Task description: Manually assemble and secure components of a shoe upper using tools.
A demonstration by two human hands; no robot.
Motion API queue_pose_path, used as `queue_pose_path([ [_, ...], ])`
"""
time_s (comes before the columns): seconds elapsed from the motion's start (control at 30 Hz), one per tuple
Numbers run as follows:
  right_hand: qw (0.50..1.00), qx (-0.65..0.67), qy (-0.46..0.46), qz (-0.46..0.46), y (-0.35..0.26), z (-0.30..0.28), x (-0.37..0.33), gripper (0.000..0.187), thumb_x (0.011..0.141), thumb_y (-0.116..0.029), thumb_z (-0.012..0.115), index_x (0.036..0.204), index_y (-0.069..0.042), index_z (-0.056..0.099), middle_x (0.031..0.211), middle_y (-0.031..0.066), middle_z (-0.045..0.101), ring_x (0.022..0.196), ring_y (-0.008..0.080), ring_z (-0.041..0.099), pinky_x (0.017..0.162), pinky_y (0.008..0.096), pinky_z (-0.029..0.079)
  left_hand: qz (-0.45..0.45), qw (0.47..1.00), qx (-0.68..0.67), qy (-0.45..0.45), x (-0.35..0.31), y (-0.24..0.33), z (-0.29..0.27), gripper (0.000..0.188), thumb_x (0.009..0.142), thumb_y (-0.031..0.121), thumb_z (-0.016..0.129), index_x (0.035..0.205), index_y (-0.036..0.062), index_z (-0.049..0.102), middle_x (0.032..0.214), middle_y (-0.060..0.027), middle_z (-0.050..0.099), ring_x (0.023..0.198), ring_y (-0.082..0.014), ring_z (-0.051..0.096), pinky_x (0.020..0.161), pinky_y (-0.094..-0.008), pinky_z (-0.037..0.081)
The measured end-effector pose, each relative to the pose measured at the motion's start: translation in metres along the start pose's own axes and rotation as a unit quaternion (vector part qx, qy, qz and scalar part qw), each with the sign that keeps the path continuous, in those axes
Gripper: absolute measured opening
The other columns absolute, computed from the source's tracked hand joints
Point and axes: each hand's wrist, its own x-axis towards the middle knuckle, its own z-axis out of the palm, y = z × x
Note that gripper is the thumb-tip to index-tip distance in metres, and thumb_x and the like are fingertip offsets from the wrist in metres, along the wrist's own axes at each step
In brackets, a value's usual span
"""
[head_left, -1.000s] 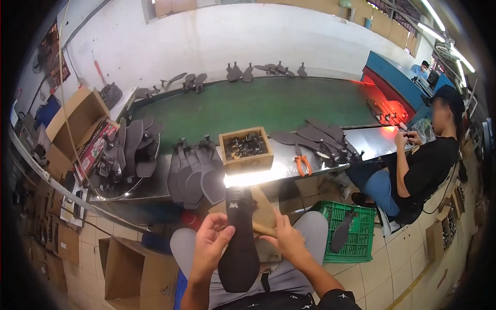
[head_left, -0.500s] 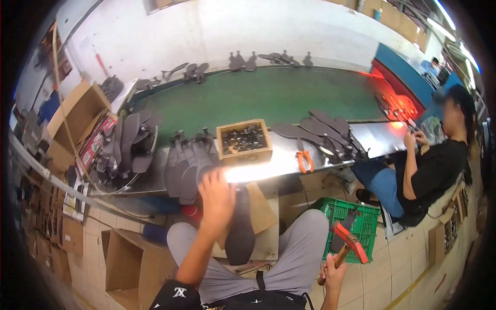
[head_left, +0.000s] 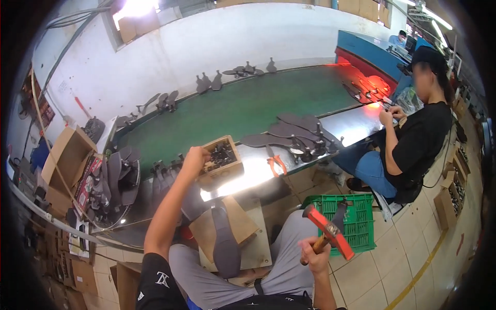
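Note:
My left hand [head_left: 198,159] reaches over the near left rim of a wooden box [head_left: 221,178] holding small dark metal-looking pieces [head_left: 222,155]. Its fingers are curled closed among the pieces; what they pinch, if anything, is hidden. In my right hand [head_left: 314,257] is the wooden handle of a hammer [head_left: 330,232] with a red head, held up over the right knee. Between my legs a dark shoe sole [head_left: 226,248] lies lengthwise on a cardboard piece [head_left: 244,222] atop a pale board [head_left: 263,243].
Beyond runs a green conveyor belt [head_left: 222,108] with a metal edge. Soles [head_left: 284,135] and orange-handled pliers [head_left: 277,165] lie right of the box. More soles [head_left: 121,175] are heaped left. A green crate [head_left: 361,227] stands at my right; a co-worker [head_left: 418,129] sits beyond it.
My left hand has gone from above the sole up to the wooden box. The hammer has risen slightly in my right hand. The whole view has shifted and tilted.

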Motion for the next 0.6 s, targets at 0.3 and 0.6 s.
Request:
queue_pose_path([
  [0.3,0.979,-0.039,-0.194,-0.045,-0.046,0.098,0.061,0.031,0.091,-0.009,0.07,0.119,0.003,0.064,0.088,0.0135,0.068,0.045,0.004,0.045,0.039,0.0191,0.034,-0.057,0.76,-0.643,0.073,-0.195,0.165,-0.081,0.011,0.086,0.003,0.072,0.095,-0.004,0.072,0.079,-0.0081,0.07,0.066,-0.0137,0.065,0.058,-0.0246,0.052],
  [0.6,0.947,0.066,-0.313,0.019,-0.055,0.161,0.038,0.022,0.086,-0.005,0.075,0.105,0.003,0.068,0.098,0.0114,0.069,0.061,0.0039,0.054,0.047,0.0186,0.039,0.134,0.859,-0.419,0.263,-0.27,0.178,-0.11,0.027,0.077,-0.004,0.079,0.101,-0.0065,0.067,0.087,-0.0137,0.071,0.074,-0.0183,0.069,0.062,-0.0273,0.054],
])
